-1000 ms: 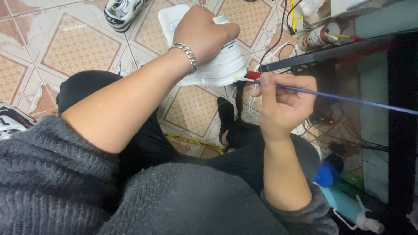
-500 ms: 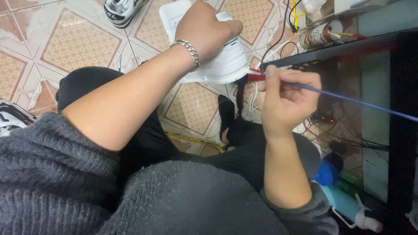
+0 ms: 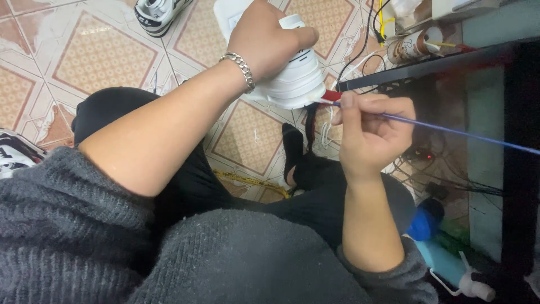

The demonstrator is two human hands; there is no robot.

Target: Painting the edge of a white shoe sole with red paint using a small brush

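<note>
My left hand point(image 3: 264, 39), with a silver chain bracelet on the wrist, grips a white sneaker point(image 3: 292, 84) from above and holds it over the tiled floor. My right hand point(image 3: 368, 132) pinches a thin paintbrush point(image 3: 450, 129) with a long blue handle that runs off to the right. The brush's red ferrule end touches the near edge of the sneaker's sole. I sit with legs in black trousers and grey knit sleeves pushed up.
A second white sneaker point(image 3: 160, 11) lies on the patterned floor tiles point(image 3: 107, 56) at the top. A dark shelf edge point(image 3: 427, 65) with cables and a brown bottle point(image 3: 413, 45) is on the right. A blue-capped spray bottle point(image 3: 444, 262) lies low right.
Both hands and the sneaker drifted slightly right and down in view. The brush tip stays at the sole's edge with small stroke movement.
</note>
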